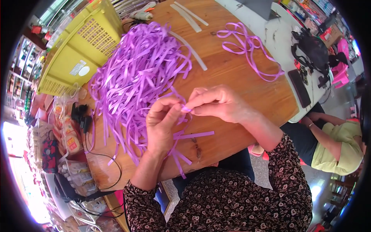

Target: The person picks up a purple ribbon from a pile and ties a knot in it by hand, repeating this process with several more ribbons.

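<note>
Well left of the grip, a yellow crate (pixel 83 54) bears a white label (pixel 78 67), its print too small to read. Nearer, a purple ribbon heap (pixel 139 62) runs partly hidden behind the left hand (pixel 160 121). That hand and the right hand (pixel 220 104) pinch closed on a ribbon piece (pixel 186 110), largely covered by fingers. Beyond, rightward, lies a loose ribbon (pixel 247 50).

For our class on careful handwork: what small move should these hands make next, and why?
Probably draw the purple ribbon gently taut between left hand and right hand, since their fingertips meet closely around it and only a short bit shows there.
</note>
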Motion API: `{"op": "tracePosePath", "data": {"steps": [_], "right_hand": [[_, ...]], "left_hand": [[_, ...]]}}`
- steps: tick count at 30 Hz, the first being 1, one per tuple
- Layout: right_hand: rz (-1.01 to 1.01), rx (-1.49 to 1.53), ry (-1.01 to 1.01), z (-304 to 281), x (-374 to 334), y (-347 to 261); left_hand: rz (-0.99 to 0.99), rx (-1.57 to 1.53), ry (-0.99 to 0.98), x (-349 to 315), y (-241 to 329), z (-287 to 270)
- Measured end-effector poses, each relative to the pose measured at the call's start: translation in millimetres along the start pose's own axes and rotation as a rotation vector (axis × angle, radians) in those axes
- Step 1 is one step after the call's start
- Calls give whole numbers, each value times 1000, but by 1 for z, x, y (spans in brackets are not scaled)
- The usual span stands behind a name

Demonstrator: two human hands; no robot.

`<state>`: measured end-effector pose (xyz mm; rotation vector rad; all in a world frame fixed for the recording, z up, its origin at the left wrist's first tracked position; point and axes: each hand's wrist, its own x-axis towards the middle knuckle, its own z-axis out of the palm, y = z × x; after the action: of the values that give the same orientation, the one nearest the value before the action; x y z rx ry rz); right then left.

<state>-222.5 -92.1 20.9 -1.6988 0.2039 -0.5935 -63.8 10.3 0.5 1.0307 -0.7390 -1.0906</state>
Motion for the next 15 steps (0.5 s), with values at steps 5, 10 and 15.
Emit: {"op": "tracePosePath", "data": {"steps": [5, 10, 15], "right_hand": [[28, 285, 101, 15, 3, 7], [-264, -181, 234, 19, 1, 16], [-373, -463, 358, 19, 1, 23]], "left_hand": [[63, -148, -20, -8, -4, 2], [149, -52, -24, -10, -8, 4], [111, 7, 46, -12, -7, 10]]}}
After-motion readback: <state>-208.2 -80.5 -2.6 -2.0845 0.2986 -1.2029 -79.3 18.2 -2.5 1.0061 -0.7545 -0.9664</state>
